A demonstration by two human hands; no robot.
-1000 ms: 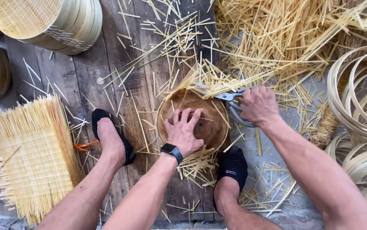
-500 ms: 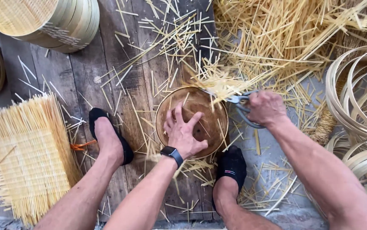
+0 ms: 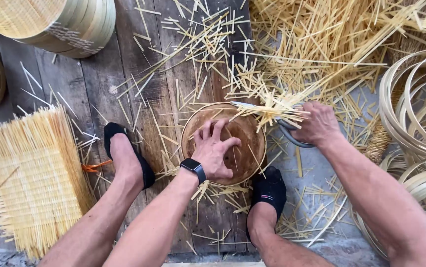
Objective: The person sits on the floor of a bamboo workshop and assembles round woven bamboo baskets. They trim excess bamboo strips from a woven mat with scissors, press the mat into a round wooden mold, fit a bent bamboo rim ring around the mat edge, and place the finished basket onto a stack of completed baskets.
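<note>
My left hand presses flat, fingers spread, on a round brown wooden disc that lies on a woven bamboo mat whose strip ends stick out past the rim. My right hand grips the handles of a pair of large shears at the disc's upper right edge, the blades in among the protruding strips. A smartwatch sits on my left wrist. My feet in black socks rest on either side of the disc.
Cut bamboo strips litter the wooden planks. A square woven mat lies at left. Stacked round bamboo baskets stand top left. Bamboo hoops pile up at right, a heap of long strips top right.
My left hand has shifted on the disc, fingers now pointing up and right. My right hand with the shears has stayed at the upper right rim while the view moved slightly.
</note>
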